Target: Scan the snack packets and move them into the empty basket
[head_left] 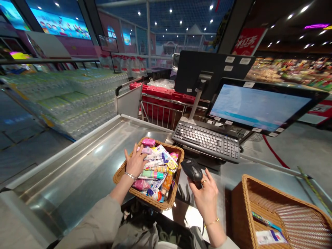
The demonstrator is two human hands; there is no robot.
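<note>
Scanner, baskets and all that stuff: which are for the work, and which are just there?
Probably in use:
black scanner, in the right hand
full basket, left hand on its packets
other basket

Probably just there:
stacked bottles
red sign

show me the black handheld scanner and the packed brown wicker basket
Black handheld scanner [191,168], head view: on its upper casing.
Packed brown wicker basket [153,202], head view: on its near rim.

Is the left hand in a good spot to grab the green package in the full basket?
Probably yes: the left hand is over that same wicker basket, close by, and the green package lies near the top, its middle uncovered.
</note>
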